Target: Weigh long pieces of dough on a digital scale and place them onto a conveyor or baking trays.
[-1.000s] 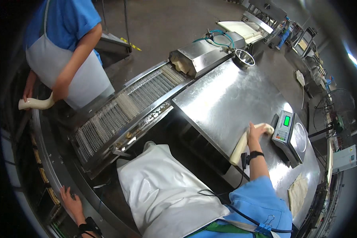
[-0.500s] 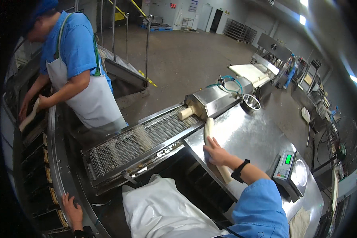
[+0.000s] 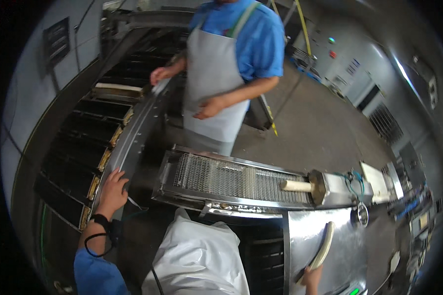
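At the lower right, a long pale dough roll (image 3: 325,246) lies on the steel table (image 3: 302,221). My right hand (image 3: 312,276) is closed around its near end, with some fingers hidden from view. On the left, my left hand (image 3: 114,191) rests with fingers apart on the metal rail (image 3: 128,147) beside a line of dark trays (image 3: 74,155); nothing is in it. A thicker dough piece (image 3: 298,186) sticks out of the steel machine (image 3: 332,189) onto the wire-mesh conveyor (image 3: 221,179).
A co-worker in a white apron (image 3: 214,83) stands across the conveyor, hands near the rail. Another dough strip (image 3: 119,87) lies in a far tray. A metal bowl (image 3: 362,215) sits by the machine, and a scale (image 3: 354,290) shows at the bottom edge.
My view has swung left. My right hand has shifted to the near end of the dough roll. The co-worker's dough strip now lies in a tray, and the co-worker's hands are off it.
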Tool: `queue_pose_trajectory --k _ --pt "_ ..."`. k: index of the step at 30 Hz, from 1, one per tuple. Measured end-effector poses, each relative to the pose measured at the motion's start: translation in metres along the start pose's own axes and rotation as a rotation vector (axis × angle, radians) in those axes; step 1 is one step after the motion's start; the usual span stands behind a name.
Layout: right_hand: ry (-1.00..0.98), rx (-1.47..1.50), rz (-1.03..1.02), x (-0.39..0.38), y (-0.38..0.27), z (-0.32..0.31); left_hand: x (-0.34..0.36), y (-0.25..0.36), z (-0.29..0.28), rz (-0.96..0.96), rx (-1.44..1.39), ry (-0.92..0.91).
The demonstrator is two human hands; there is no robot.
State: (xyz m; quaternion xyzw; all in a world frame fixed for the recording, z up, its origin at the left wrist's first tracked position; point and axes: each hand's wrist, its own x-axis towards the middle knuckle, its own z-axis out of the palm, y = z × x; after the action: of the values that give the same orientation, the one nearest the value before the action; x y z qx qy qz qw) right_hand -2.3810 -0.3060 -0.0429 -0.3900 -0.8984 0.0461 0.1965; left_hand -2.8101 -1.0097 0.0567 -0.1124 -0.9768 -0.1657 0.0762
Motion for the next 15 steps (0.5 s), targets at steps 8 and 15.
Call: queue_pose_trajectory --k 8,15 --pt "-0.362 1.303 0.530 -0.037 -0.130 -0.088 -0.011 -0.009 -0.004 -0.010 0.032 0.021" --pt "-0.237 0.993 0.365 -0.025 -0.199 -0.106 -0.004 -0.010 0.001 -0.019 0.045 -0.023"
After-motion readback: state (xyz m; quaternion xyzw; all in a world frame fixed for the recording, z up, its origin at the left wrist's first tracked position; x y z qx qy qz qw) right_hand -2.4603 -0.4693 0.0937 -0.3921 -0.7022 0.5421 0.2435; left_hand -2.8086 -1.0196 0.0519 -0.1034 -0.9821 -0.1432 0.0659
